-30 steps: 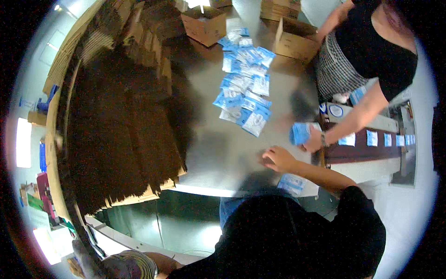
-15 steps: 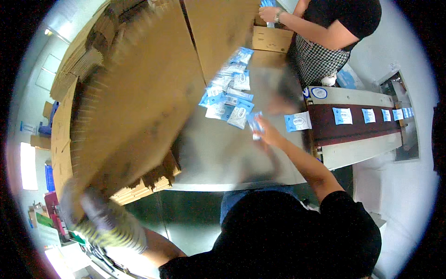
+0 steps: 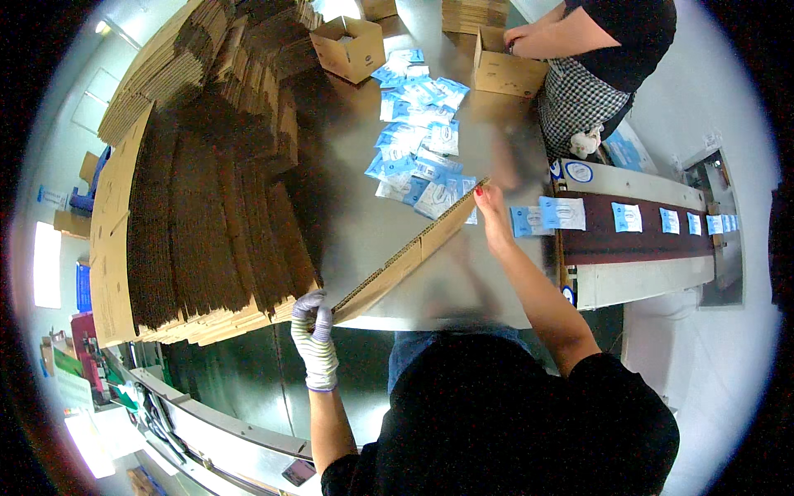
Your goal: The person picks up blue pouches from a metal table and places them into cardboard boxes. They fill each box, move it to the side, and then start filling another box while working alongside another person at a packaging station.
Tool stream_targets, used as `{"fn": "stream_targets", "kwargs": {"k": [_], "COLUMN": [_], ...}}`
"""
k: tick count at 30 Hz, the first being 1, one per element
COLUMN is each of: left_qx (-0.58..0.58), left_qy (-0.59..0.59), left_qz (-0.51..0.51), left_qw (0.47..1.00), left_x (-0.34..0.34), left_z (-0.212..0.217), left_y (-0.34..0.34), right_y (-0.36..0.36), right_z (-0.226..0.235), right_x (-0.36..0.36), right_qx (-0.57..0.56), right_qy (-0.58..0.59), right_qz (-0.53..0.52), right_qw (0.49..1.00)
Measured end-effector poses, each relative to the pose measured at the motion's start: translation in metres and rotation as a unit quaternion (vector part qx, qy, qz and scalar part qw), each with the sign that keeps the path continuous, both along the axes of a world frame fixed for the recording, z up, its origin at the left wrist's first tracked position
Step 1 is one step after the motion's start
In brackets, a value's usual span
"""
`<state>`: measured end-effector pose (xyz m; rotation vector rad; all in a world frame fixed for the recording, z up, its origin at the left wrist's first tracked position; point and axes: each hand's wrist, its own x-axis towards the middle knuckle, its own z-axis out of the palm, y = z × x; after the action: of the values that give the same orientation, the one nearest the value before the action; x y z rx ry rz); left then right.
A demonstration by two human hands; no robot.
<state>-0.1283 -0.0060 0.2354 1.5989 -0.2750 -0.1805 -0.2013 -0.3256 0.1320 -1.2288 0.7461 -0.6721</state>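
Gloved left hand point(image 3: 314, 331) pinching near-left end of flat cardboard sheet point(image 3: 409, 255), fingers clamped on edge. Sheet slanting over metal table point(image 3: 372, 240) toward far right. Bare right hand point(image 3: 490, 207) gripping far end, beside blue packets point(image 3: 418, 140).

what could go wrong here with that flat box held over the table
1. The flat box is pinched only at its two ends, by the gloved left hand and the bare right hand; it may sag or slip.
2. Its far end hangs right by the blue packets and could sweep some aside.
3. The bare hand risks a cut from the cardboard edge.
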Motion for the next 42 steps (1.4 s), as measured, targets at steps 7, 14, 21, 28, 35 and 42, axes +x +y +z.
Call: {"fn": "stream_targets", "kwargs": {"k": [7, 14, 21, 28, 35, 42], "left_qx": [0.011, 0.028, 0.441, 0.467, 0.507, -0.128], "left_qy": [0.028, 0.049, -0.167, -0.361, -0.366, 0.218], "left_qz": [0.040, 0.167, -0.220, -0.215, -0.334, 0.045], "left_qw": [0.999, 0.984, 0.854, 0.778, 0.705, 0.967], "left_x": [0.007, 0.006, -0.046, -0.006, 0.019, -0.006], "left_z": [-0.017, -0.037, 0.003, -0.069, -0.100, -0.128], "left_y": [0.019, 0.028, -0.015, -0.045, -0.023, -0.030], "right_y": [0.014, 0.023, 0.060, 0.021, 0.000, 0.052], "right_z": [0.014, 0.011, -0.007, -0.017, -0.036, 0.128], "right_x": [0.009, 0.014, 0.014, 0.016, -0.020, 0.022], "right_qx": [0.070, 0.041, -0.241, -0.036, 0.059, -0.422], "right_qy": [0.072, 0.047, 0.230, 0.152, 0.093, 0.163], "right_qz": [0.142, 0.261, 0.348, 0.486, 0.379, 0.297], "right_qw": [0.985, 0.963, 0.876, 0.860, 0.919, 0.841]}}
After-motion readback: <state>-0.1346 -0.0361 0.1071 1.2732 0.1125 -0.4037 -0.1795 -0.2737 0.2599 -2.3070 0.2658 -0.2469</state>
